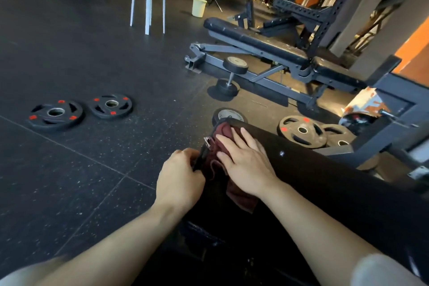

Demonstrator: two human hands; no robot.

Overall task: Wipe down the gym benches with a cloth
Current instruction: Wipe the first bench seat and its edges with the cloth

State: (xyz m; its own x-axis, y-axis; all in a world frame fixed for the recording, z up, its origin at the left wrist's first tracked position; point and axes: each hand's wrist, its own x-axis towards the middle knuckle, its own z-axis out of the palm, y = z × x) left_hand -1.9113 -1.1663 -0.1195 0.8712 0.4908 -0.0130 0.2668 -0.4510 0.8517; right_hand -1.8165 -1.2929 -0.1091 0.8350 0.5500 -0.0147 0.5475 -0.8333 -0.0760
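1. Head view: left hand, fingers curled on the near edge of the black padded desk.
2. Right hand, fingers straight and slightly spread, presses the maroon cloth on the desk's far end.
3. Second black padded bench beyond likely remains unwiped.

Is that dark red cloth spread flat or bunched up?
Bunched up. The cloth lies in folds and wrinkles on the bench pad, pressed under the right hand.

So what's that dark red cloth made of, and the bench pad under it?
The cloth looks like soft woven or terry fabric: it bunches into limp folds under the right hand. The bench pad looks like smooth black vinyl or leatherette over padding, with a dull sheen; which one can't be told.
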